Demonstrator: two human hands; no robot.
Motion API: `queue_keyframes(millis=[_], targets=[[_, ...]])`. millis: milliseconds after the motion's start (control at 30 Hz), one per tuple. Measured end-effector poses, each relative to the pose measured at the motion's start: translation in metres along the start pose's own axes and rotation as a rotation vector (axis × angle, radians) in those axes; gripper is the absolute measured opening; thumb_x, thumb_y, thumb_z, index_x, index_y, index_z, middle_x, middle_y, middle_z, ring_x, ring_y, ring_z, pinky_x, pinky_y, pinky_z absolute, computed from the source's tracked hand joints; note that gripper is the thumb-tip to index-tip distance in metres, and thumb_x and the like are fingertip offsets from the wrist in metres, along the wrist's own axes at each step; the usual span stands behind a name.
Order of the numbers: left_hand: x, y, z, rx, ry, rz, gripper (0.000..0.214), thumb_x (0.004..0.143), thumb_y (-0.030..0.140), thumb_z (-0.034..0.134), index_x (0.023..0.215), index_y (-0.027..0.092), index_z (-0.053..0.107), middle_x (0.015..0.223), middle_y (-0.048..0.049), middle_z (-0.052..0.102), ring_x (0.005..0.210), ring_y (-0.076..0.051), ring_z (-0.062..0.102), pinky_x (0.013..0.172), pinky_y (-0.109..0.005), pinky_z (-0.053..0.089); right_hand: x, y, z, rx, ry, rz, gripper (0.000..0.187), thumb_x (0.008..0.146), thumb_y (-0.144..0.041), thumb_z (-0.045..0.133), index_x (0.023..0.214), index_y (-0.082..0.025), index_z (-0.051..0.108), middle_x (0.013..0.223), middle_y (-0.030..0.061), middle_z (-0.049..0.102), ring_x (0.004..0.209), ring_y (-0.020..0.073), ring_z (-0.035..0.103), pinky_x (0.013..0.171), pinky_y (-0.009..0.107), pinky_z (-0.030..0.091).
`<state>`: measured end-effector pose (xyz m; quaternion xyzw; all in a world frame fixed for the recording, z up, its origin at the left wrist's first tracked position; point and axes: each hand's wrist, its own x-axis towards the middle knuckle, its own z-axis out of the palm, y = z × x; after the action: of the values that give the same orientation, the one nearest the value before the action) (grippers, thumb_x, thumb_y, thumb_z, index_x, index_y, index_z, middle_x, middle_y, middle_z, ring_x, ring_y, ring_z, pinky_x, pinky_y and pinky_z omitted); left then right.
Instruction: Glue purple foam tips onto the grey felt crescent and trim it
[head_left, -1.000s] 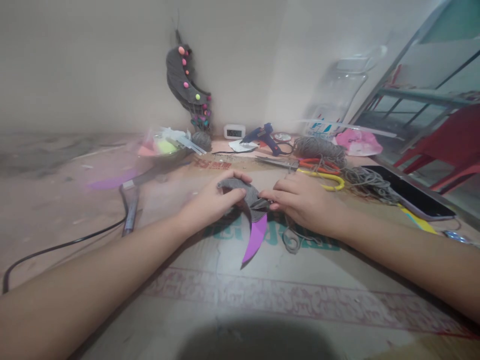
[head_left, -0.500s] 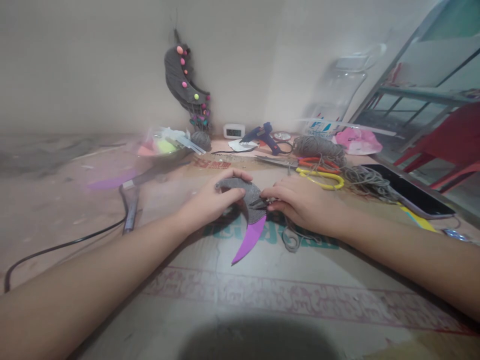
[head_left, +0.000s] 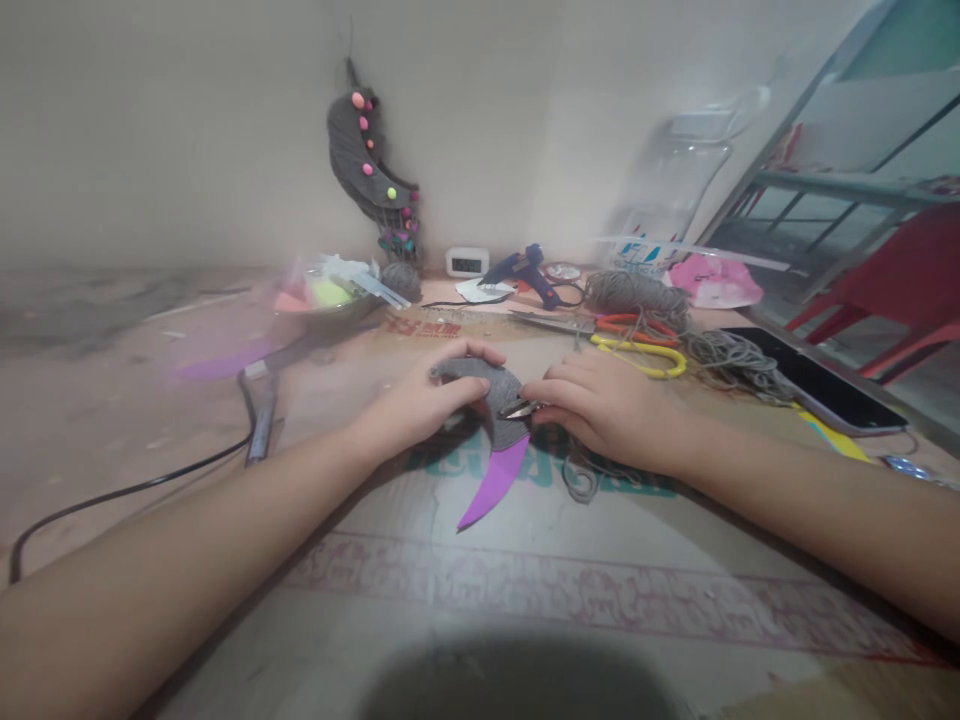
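Observation:
My left hand (head_left: 420,405) is closed around the upper end of a crescent-shaped piece (head_left: 501,445), grey yarn wound over its top half and bare purple at its pointed lower tip. My right hand (head_left: 600,405) is closed on a small metal snipper (head_left: 519,407), whose tip touches the grey wrapped part. Loose grey yarn (head_left: 581,475) trails under my right hand. Both hands rest over a sheet of cardboard (head_left: 465,570) on the floor.
A finished grey crescent with coloured pom-poms (head_left: 373,165) leans on the wall. Behind my hands lie a blue glue gun (head_left: 525,270), a small clock (head_left: 467,262), orange and yellow scissors (head_left: 637,345), a yarn pile (head_left: 637,295), a phone (head_left: 821,385). A black cable (head_left: 135,485) runs left.
The purple tip of the crescent has swung left and up a little as my left hand turned it. My right hand stays at the wrapped edge with the snipper.

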<state>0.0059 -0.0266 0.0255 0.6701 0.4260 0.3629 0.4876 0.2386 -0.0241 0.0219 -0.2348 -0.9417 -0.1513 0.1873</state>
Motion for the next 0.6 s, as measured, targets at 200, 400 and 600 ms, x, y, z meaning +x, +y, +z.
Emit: queue_keyframes(millis=[200,400,600], targets=[[0.0013,-0.0013,-0.0005,-0.011,-0.006,0.005,0.021,0.078,0.02,0.058,0.099,0.024,0.06,0.075,0.0042,0.064,0.07,-0.012,0.061,0.068,-0.024,0.045,-0.0006,-0.0007,-0.0001,-0.047,0.018,-0.028,0.031,0.1,-0.034,0.04,0.104,-0.016,0.065,0.077,0.0045,0.062,0.071,0.0172,0.049,0.064,0.029,0.029],[0.0012,0.0001,0.0,0.025,0.003,0.002,0.023,0.077,0.022,0.057,0.1,0.023,0.061,0.072,0.0029,0.064,0.07,-0.015,0.062,0.067,-0.026,0.045,-0.0007,0.0,0.0007,-0.041,0.016,-0.043,0.03,0.1,-0.032,0.041,0.104,-0.016,0.065,0.078,0.0042,0.063,0.07,0.016,0.049,0.064,0.029,0.028],[0.0007,0.0007,0.0016,0.023,0.018,0.0,0.024,0.075,0.023,0.058,0.099,0.022,0.061,0.073,0.0028,0.064,0.07,-0.015,0.061,0.068,-0.026,0.046,-0.0013,0.0012,0.002,-0.046,0.027,-0.058,0.029,0.1,-0.034,0.042,0.103,-0.017,0.066,0.076,0.0035,0.063,0.069,0.0156,0.048,0.064,0.029,0.028]])
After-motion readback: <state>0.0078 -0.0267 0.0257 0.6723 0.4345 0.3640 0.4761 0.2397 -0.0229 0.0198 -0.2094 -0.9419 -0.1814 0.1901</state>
